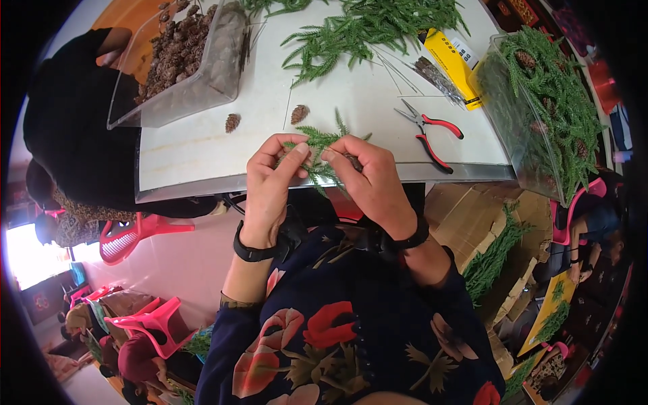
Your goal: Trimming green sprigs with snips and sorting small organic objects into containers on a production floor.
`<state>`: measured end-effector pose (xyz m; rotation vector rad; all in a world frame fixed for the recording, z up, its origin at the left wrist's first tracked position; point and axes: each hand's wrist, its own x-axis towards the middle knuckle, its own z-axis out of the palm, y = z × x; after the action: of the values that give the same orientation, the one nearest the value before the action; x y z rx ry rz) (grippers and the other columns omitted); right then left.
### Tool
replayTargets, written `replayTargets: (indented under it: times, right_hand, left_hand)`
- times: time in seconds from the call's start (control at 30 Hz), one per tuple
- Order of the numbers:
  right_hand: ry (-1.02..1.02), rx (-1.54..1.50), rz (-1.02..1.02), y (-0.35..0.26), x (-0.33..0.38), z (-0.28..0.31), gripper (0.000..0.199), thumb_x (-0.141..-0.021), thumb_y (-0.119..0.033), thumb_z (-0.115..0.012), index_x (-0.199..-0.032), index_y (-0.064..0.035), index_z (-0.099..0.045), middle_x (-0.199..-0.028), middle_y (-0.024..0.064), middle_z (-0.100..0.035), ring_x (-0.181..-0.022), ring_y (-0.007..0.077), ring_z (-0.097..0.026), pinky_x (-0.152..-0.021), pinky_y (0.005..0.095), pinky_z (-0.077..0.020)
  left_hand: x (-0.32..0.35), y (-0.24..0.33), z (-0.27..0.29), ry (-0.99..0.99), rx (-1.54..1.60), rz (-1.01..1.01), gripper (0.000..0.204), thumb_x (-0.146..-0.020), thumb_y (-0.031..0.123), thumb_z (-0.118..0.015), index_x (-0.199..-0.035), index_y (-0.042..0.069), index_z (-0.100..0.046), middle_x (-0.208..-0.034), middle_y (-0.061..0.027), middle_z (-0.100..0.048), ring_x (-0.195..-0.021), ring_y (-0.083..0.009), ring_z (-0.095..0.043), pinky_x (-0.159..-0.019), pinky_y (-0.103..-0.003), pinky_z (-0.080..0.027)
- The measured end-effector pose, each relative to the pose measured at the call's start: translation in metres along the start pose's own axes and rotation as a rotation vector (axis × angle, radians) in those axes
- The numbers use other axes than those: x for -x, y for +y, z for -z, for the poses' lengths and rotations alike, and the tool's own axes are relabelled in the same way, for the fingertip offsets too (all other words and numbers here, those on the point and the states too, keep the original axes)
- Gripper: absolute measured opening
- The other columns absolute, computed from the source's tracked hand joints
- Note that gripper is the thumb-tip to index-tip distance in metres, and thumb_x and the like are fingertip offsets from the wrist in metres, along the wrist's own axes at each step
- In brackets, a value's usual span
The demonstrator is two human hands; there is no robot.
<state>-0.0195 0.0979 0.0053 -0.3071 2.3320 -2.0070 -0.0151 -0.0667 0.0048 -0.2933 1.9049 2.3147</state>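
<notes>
A green artificial pine sprig point(320, 138) is held between my hands above the table's front edge. My left hand point(270, 175) pinches its left side between thumb and fingers. From the right, my right hand point(374, 179) pinches the sprig near its middle. Something brown, perhaps a pine cone, shows partly behind my right fingers; most of it is hidden. Just beyond my hands, a small pine cone point(299, 114) and another pine cone point(232, 122) lie on the white table point(189, 152). Red-handled pliers point(432, 133) rest with jaws apart to the right.
At left stands a clear bin point(192, 101) of pine cones, with a person in black beside it. Loose green sprigs point(378, 30), thin wires point(395, 71) and a yellow packet point(453, 64) lie farther back. A clear bin point(533, 145) of greenery stands at right; cardboard point(459, 216) lies below.
</notes>
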Motion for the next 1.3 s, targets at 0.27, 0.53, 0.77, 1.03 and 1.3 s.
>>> replayTargets:
  times: [0.27, 0.53, 0.77, 1.03, 1.3]
  right_hand:
    - [-0.008, -0.062, -0.079, 0.008, -0.001, 0.001, 0.013, -0.091, -0.010, -0.057, -0.086, 0.0014, -0.061, -0.062, -0.0034, -0.048, -0.058, 0.0029, -0.039, -0.051, 0.0210, -0.0315]
    - [-0.023, -0.270, -0.113, 0.015, 0.000, -0.005, 0.013, -0.096, -0.011, -0.050, -0.095, -0.0007, -0.058, -0.070, -0.0043, -0.047, -0.061, 0.0017, -0.039, -0.053, 0.0193, -0.0320]
    - [0.062, -0.180, -0.031, 0.011, 0.003, 0.002, 0.005, -0.091, -0.003, -0.056, -0.094, -0.0030, -0.059, -0.072, -0.0002, -0.052, -0.064, 0.0072, -0.047, -0.054, 0.0221, -0.0376]
    - [0.288, 0.484, 0.662, 0.022, -0.003, 0.004, 0.024, -0.070, 0.011, -0.066, -0.090, -0.0028, -0.064, -0.086, 0.0079, -0.061, -0.073, 0.0248, -0.058, -0.063, 0.0322, -0.0484]
    - [0.307, 0.633, 0.849, 0.030, -0.006, 0.009, 0.024, -0.068, 0.003, -0.065, -0.092, -0.0008, -0.063, -0.090, 0.0089, -0.058, -0.071, 0.0235, -0.056, -0.061, 0.0313, -0.0487]
  left_hand:
    - [-0.002, -0.003, 0.001, -0.044, 0.066, 0.067, 0.016, -0.093, 0.013, -0.058, -0.103, 0.001, -0.062, -0.083, -0.0043, -0.063, -0.066, -0.0075, -0.054, -0.062, -0.019, -0.044]
    - [-0.003, -0.004, -0.002, -0.014, 0.118, 0.092, 0.017, -0.092, 0.013, -0.061, -0.104, 0.001, -0.063, -0.081, -0.0030, -0.064, -0.065, -0.0062, -0.054, -0.061, -0.018, -0.044]
    - [-0.005, -0.006, 0.000, 0.001, 0.115, 0.102, 0.018, -0.092, 0.014, -0.060, -0.105, 0.000, -0.063, -0.082, -0.0035, -0.064, -0.067, -0.0063, -0.055, -0.062, -0.018, -0.045]
    - [-0.005, -0.005, 0.001, -0.047, 0.163, 0.137, 0.020, -0.094, 0.014, -0.057, -0.106, -0.002, -0.062, -0.085, -0.0049, -0.064, -0.072, -0.0077, -0.057, -0.062, -0.019, -0.047]
    - [-0.002, -0.002, -0.002, -0.053, 0.257, 0.167, 0.021, -0.094, 0.013, -0.058, -0.107, -0.003, -0.062, -0.086, -0.0047, -0.065, -0.073, -0.0090, -0.061, -0.064, -0.019, -0.051]
